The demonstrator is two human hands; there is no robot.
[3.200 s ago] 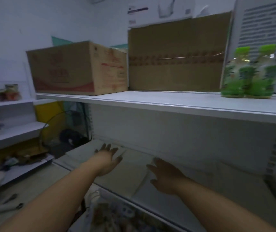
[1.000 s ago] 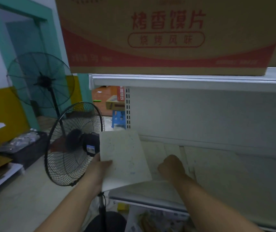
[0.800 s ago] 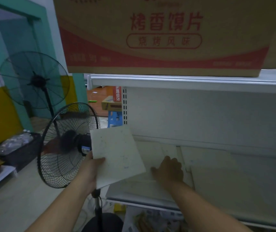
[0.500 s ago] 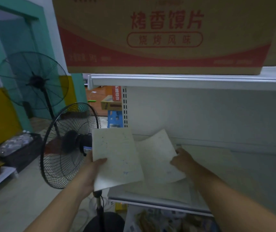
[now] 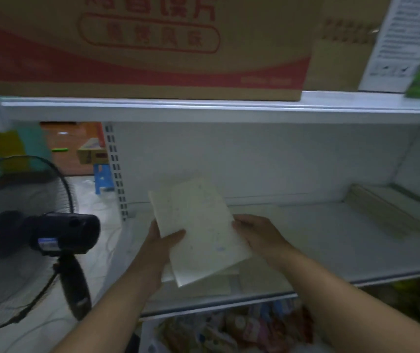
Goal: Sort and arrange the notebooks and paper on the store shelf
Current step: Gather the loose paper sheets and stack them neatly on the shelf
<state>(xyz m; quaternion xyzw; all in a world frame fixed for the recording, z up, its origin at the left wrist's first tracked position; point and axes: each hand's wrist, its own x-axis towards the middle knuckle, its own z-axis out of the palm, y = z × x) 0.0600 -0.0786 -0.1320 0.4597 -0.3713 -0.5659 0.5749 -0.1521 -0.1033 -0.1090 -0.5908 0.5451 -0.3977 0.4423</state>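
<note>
Together, left hand and right hand curl fingers round notebooks above white shelf

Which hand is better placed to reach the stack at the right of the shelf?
Likely the right hand: it is nearer that stack, and the left hand grips the held notebooks, thumb on top.

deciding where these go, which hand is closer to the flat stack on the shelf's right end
Right. The right hand grips the right edge of the held notebooks, on the side toward the stack. The left hand grips their left edge, farther off.
</note>
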